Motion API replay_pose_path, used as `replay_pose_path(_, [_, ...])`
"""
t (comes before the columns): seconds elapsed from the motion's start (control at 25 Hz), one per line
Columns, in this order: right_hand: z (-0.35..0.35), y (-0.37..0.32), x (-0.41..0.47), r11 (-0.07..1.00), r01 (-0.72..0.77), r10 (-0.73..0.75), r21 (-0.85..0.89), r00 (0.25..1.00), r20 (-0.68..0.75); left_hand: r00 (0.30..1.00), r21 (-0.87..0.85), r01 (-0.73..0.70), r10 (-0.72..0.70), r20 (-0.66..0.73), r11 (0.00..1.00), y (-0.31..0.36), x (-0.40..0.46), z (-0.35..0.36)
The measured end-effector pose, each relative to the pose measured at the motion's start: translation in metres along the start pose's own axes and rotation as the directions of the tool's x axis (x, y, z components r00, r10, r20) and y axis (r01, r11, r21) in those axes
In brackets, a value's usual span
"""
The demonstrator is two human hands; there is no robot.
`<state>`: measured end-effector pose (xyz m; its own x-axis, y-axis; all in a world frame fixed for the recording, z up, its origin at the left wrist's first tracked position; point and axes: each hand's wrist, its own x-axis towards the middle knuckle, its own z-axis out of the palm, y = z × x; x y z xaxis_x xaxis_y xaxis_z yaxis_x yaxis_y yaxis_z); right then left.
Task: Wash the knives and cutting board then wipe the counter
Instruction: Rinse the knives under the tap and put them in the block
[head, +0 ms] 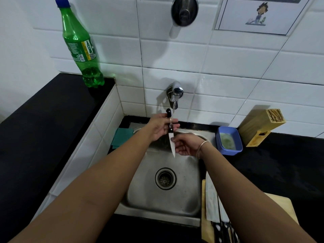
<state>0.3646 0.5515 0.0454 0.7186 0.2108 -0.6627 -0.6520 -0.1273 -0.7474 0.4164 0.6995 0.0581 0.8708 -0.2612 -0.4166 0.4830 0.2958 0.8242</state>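
The small black-handled steel knife (171, 135) hangs point-down under the tap water, middle of the frame. The left hand (160, 128) grips its handle (tightly, I think); the right hand (184, 144), fingers loosely curled, touches the blade. Best rub the flat side, away from the sharp edge.

I note a green bottle (79, 44) upright on the left ledge, a wooden knife block (261, 127) beside a blue container (228, 140), and a poster (259, 14) on the tiles.
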Motion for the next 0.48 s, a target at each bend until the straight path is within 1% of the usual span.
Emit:
replay_pose_path(0.08, [-0.001, 0.006, 0.004, 0.996, 0.093, -0.093, -0.013, 0.994, -0.048, 0.994, 0.140, -0.008, -0.008, 0.111, 0.990, 0.005, -0.007, 0.002])
replay_pose_path(0.12, [-0.001, 0.006, 0.006, 0.989, 0.149, -0.149, -0.004, 0.986, -0.071, 0.988, 0.188, -0.036, 0.007, 0.156, 0.982, 0.007, -0.010, 0.001])
replay_pose_path(0.16, [0.000, 0.005, 0.007, 0.979, 0.201, -0.201, -0.014, 0.975, -0.095, 0.979, 0.213, -0.076, 0.032, 0.199, 0.974, 0.008, -0.014, -0.001])
replay_pose_path(0.24, [0.003, 0.003, 0.010, 0.946, 0.310, -0.321, -0.094, 0.938, -0.135, 0.960, 0.225, -0.161, 0.100, 0.263, 0.961, 0.009, -0.018, -0.010])
replay_pose_path(0.32, [0.009, -0.002, 0.011, 0.883, 0.428, -0.462, -0.195, 0.867, -0.189, 0.946, 0.217, -0.224, 0.158, 0.282, 0.950, 0.010, -0.021, -0.017])
replay_pose_path(0.36, [0.012, -0.004, 0.012, 0.847, 0.456, -0.518, -0.274, 0.824, -0.231, 0.944, 0.222, -0.250, 0.186, 0.271, 0.943, 0.011, -0.022, -0.018])
replay_pose_path(0.44, [0.020, -0.009, 0.015, 0.786, 0.442, -0.597, -0.432, 0.724, -0.347, 0.946, 0.245, -0.297, 0.249, 0.209, 0.923, 0.012, -0.022, -0.016])
replay_pose_path(0.48, [0.024, -0.012, 0.015, 0.759, 0.438, -0.635, -0.482, 0.663, -0.396, 0.944, 0.252, -0.322, 0.288, 0.162, 0.912, 0.013, -0.022, -0.013])
